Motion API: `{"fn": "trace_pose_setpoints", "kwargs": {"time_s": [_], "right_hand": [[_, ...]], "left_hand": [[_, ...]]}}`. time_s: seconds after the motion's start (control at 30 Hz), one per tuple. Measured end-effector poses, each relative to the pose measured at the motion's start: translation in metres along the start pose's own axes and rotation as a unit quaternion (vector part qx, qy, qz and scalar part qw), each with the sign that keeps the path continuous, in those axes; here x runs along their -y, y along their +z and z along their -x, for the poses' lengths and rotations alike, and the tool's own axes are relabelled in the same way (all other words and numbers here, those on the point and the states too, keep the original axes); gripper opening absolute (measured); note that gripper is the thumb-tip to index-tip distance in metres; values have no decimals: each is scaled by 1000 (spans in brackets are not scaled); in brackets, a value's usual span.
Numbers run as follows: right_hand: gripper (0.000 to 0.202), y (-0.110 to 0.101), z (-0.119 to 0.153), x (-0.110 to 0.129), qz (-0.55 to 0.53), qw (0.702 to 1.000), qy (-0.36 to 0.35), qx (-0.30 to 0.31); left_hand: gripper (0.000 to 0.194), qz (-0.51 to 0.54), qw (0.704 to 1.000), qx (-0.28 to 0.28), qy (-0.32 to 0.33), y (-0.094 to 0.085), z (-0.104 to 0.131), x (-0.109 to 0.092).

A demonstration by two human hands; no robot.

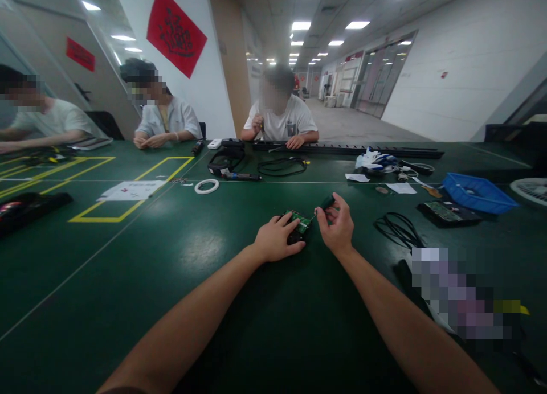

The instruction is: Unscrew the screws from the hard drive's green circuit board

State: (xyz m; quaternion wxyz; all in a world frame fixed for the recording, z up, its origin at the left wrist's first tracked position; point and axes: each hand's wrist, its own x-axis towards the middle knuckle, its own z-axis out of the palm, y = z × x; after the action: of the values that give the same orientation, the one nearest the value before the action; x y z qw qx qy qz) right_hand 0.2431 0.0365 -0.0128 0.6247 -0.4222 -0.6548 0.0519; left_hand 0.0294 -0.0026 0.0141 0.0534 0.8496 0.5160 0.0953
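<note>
On the green table (192, 303) lies a small green circuit board (303, 224) with dark parts at its near side. My left hand (280, 238) rests over its left part, fingers spread, holding it against the table. My right hand (338, 226) is just right of the board, its fingers closed round a screwdriver (327, 202) with a dark handle. The thin shaft slants down to the left, its end at the board's right edge. Whether the tip touches a screw is too small to tell.
A white tape ring (207, 187) and paper sheets (131, 190) lie left. Beyond are a black cable (282, 166) and a long black rail (342, 149). At right are a blue tray (478, 192), another board (448, 212) and coiled cable (397, 229). Several people sit across the table.
</note>
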Motion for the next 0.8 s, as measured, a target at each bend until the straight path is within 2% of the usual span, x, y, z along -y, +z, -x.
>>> {"fn": "trace_pose_setpoints", "kwargs": {"time_s": [0.8], "right_hand": [[64,-1,-1,0,19,1000,-14,0]], "left_hand": [[82,-4,1000,5,-4,-2,0,-2]]}}
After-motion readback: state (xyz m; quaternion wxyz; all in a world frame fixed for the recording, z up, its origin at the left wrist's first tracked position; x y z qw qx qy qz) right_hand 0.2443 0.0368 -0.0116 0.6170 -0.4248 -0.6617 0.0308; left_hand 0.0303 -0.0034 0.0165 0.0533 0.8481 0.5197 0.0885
